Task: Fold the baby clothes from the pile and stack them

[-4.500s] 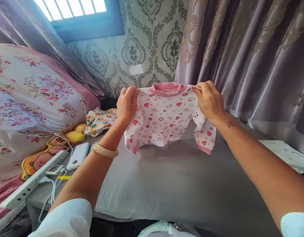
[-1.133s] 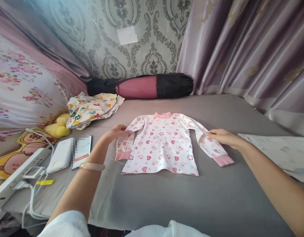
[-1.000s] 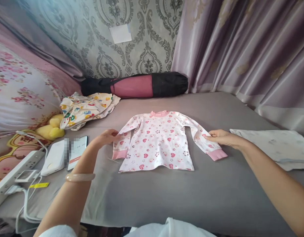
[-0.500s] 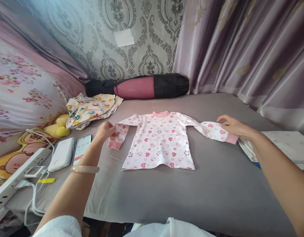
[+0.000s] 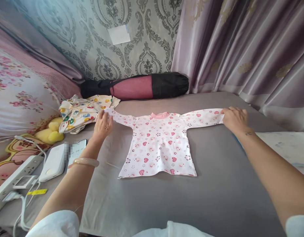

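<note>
A small white long-sleeved shirt (image 5: 159,144) with pink hearts, flowers and a pink collar lies spread on the grey bed sheet (image 5: 216,184). Its sleeves stretch out to both sides. My left hand (image 5: 103,124) is closed on the end of the sleeve at the left, and the cuff there is mostly hidden by the fingers. At the other side my right hand (image 5: 235,120) pinches the end of the opposite sleeve, covering that cuff. The hem of the shirt rests on the sheet, slightly wavy in the middle.
Behind the shirt lies a black and pink rolled bag (image 5: 132,87). Crumpled patterned clothing (image 5: 79,112) is at the back left. A power strip (image 5: 16,177), a white power bank (image 5: 53,163) and a phone (image 5: 78,149) line the left. Folded white cloth (image 5: 285,146) sits right.
Both sleeves, bent or drooping before, are now pulled out straight and raised slightly. My right hand has moved to the sleeve's end and closed on it; my left hand moved a little away from me.
</note>
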Motion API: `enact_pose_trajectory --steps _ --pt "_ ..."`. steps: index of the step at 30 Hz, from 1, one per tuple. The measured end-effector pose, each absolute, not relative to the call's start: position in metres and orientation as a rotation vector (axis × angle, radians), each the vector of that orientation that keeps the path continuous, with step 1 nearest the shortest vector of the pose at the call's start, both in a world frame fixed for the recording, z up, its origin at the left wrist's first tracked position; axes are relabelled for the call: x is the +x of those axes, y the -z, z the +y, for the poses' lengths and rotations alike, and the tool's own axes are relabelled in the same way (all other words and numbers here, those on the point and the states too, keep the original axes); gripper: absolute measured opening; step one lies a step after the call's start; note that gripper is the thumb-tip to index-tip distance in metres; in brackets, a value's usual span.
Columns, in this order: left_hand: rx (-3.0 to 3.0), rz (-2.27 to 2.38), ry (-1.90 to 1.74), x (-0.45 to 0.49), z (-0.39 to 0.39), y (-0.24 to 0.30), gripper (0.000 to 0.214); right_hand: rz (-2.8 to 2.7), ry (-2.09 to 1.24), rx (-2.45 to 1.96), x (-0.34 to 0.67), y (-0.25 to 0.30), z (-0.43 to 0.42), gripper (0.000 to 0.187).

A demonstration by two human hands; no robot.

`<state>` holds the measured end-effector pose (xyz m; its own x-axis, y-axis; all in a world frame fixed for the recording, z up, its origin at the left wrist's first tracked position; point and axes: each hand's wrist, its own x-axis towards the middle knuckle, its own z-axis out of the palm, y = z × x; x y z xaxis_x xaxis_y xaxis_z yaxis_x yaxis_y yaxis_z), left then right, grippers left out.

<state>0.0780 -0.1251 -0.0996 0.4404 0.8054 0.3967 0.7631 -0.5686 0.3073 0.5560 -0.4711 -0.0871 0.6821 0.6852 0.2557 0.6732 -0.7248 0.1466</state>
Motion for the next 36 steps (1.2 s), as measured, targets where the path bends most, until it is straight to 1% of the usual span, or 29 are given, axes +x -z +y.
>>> enact_pose_trajectory --steps 3,8,13,15,18,20,22,25,28,32,36 --pt "2.66 1.466 -0.789 0.077 -0.123 0.115 0.046 1.105 -0.446 2.853 0.559 0.101 -0.464 0.036" --pt "2.717 1.576 -0.499 0.079 -0.126 0.132 0.041 1.087 -0.369 2.891 0.565 0.117 -0.454 0.037" --pt "2.702 1.727 -0.274 0.083 -0.141 0.124 0.041 0.993 -0.265 2.835 0.563 0.125 -0.452 0.035" --pt "2.691 1.793 -0.272 0.087 -0.153 0.114 0.043 0.967 -0.316 2.839 0.56 0.127 -0.454 0.036" --pt "2.723 1.801 -0.365 0.1 -0.181 0.098 0.045 1.068 -0.496 2.865 0.548 0.127 -0.456 0.037" --pt "2.771 1.66 -0.47 0.113 -0.209 0.089 0.046 1.252 -0.564 2.877 0.535 0.126 -0.455 0.038" --pt "2.807 1.332 -0.5 0.128 -0.245 0.086 0.044 1.505 -0.523 2.873 0.52 0.126 -0.45 0.037" --pt "2.726 0.708 -0.39 0.152 -0.31 0.089 0.037 1.892 -0.396 2.782 0.495 0.13 -0.439 0.034" --pt "2.691 0.32 -0.248 0.173 -0.374 0.096 0.032 2.119 -0.286 2.664 0.475 0.136 -0.432 0.031" --pt "2.8 0.181 -0.033 0.192 -0.426 0.102 0.024 2.118 -0.285 2.578 0.46 0.14 -0.432 0.03" --pt "2.888 0.243 -0.038 0.202 -0.44 0.106 0.02 2.08 -0.371 2.497 0.455 0.139 -0.434 0.035"
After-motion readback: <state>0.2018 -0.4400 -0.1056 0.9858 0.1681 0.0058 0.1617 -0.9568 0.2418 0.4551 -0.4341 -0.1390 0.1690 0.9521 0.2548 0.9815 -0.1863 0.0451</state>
